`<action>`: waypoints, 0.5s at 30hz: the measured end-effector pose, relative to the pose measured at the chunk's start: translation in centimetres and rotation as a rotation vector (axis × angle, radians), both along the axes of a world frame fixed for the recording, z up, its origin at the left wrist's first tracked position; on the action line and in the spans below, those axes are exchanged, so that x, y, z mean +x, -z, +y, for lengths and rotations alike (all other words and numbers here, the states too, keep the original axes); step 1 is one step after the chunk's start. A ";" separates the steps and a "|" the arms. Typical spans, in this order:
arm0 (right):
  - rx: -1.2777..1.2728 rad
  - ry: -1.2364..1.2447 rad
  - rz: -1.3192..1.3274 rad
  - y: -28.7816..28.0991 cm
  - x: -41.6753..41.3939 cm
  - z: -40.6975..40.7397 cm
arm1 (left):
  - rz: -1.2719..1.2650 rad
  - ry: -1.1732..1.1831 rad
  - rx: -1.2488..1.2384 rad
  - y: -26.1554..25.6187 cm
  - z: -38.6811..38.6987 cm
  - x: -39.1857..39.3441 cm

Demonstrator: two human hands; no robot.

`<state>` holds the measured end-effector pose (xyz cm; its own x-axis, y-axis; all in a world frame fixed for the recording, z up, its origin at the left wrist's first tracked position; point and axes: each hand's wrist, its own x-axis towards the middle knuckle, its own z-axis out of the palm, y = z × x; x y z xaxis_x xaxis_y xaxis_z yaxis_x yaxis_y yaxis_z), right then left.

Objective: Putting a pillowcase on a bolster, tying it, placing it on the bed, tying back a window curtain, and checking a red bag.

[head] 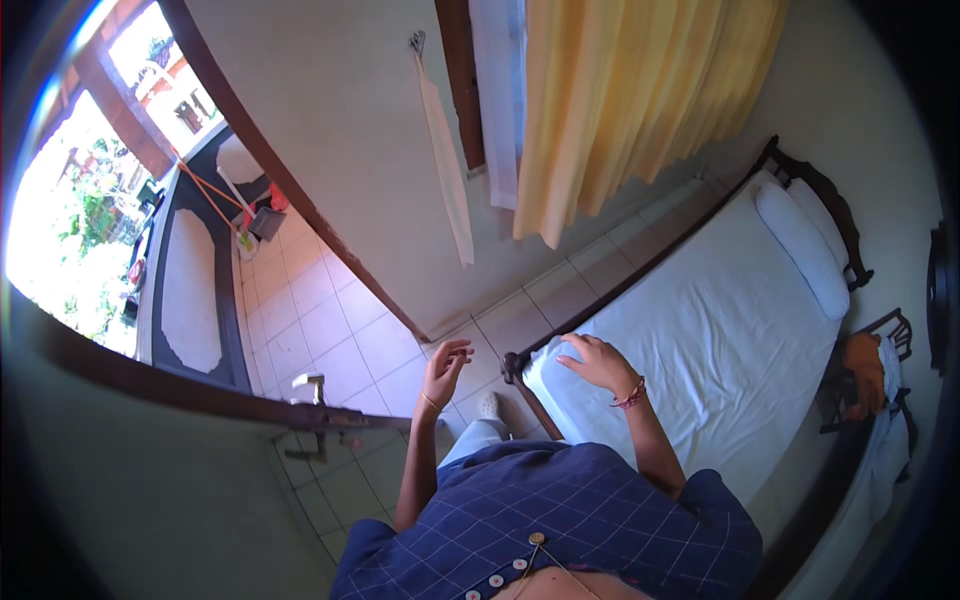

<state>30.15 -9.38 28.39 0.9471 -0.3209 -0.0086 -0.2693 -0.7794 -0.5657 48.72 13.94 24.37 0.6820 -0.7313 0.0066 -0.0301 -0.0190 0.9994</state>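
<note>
My left hand (445, 375) is raised over the tiled floor near the doorway, its fingers loosely curled and apart, holding nothing. To its right, my right hand (600, 364) appears over the foot-end corner of the bed, fingers spread and empty; whether it touches the sheet I cannot tell. A wrinkled white bedsheet (697, 337) covers the mattress in a dark carved wooden bed frame. White pillows (799, 247) lie at the headboard. A long yellow curtain (600, 112) and a sheer white curtain (495, 105) hang at the window, with a pale cloth tieback (444, 157) on a wall hook.
An open door with a metal lever handle (309, 382) stands at my left. Outside, a dustpan (266, 223) and long-handled cleaning tools rest against a low wall (191, 292). A wooden chair bearing an orange cloth (864, 371) stands beyond the bed. My foot is on the floor tiles (517, 322) beside the bed.
</note>
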 end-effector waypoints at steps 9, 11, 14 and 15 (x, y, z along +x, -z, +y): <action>-0.036 0.022 -0.126 -0.2 7.7 -1.8 | -0.078 0.023 -0.021 -3.7 -4.6 10.6; -0.014 0.031 -0.100 0.0 8.5 -2.0 | -0.086 0.050 -0.075 -3.5 -5.8 11.8; -0.079 0.058 -0.074 0.1 9.9 -2.9 | -0.031 0.088 -0.088 -4.2 -7.8 12.3; -0.076 0.056 -0.073 -0.5 10.9 -3.2 | -0.024 0.103 -0.099 -4.3 -8.3 12.6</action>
<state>41.02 -12.56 28.91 0.9249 -0.3702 0.0864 -0.2734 -0.8057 -0.5255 61.36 5.61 28.62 0.6022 -0.7923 0.0980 -0.0508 0.0845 0.9951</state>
